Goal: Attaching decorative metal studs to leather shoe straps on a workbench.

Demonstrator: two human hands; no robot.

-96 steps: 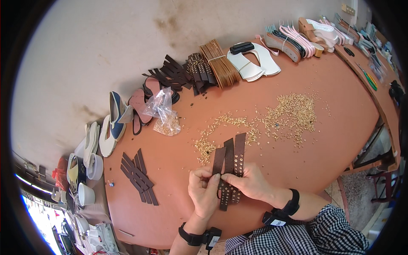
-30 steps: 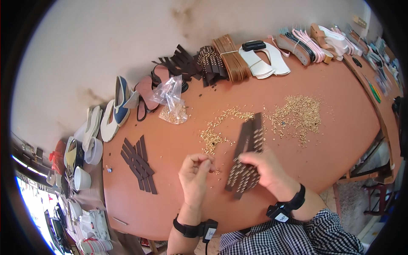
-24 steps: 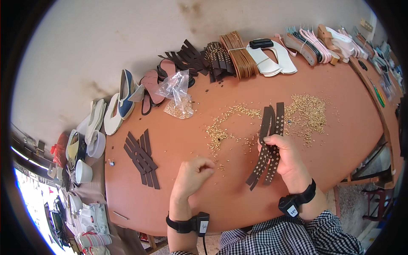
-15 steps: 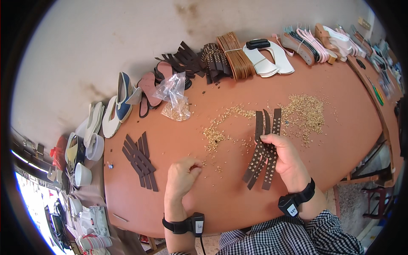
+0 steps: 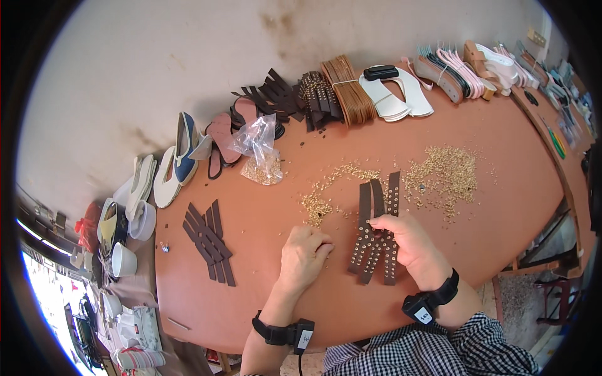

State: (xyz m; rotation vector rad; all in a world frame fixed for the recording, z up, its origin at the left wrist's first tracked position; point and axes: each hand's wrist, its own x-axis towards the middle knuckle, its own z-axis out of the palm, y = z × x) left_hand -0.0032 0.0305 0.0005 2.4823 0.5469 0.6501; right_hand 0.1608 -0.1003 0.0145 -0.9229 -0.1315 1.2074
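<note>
My right hand (image 5: 412, 244) grips a dark brown sandal upper (image 5: 365, 249) made of several crossing strips, its thumb lying on top near the crossing. Gold studs dot the lower strips and the right-hand upper strip, while the two left upper strips look plain. To the left of it, my left hand (image 5: 303, 257) is closed with fingers and thumb together; whatever it may hold is hidden. Small gold studs lie loose beyond the hands, in a small heap (image 5: 315, 207) and a wider heap (image 5: 444, 172). Another upper (image 5: 210, 245), without studs, rests on the left of the table.
On the reddish-brown table (image 5: 263, 319) sits a plastic bag of studs (image 5: 258, 160). Along the wall stand a blue shoe (image 5: 184, 150), stacked studded straps (image 5: 321, 100), a tan strip bundle (image 5: 348, 94) and white soles (image 5: 407, 97). White bowls (image 5: 124, 259) stand at the left edge.
My left hand has moved right, closer to the sandal upper. My right hand has brought the upper slightly left and nearer to me, still gripping it.
</note>
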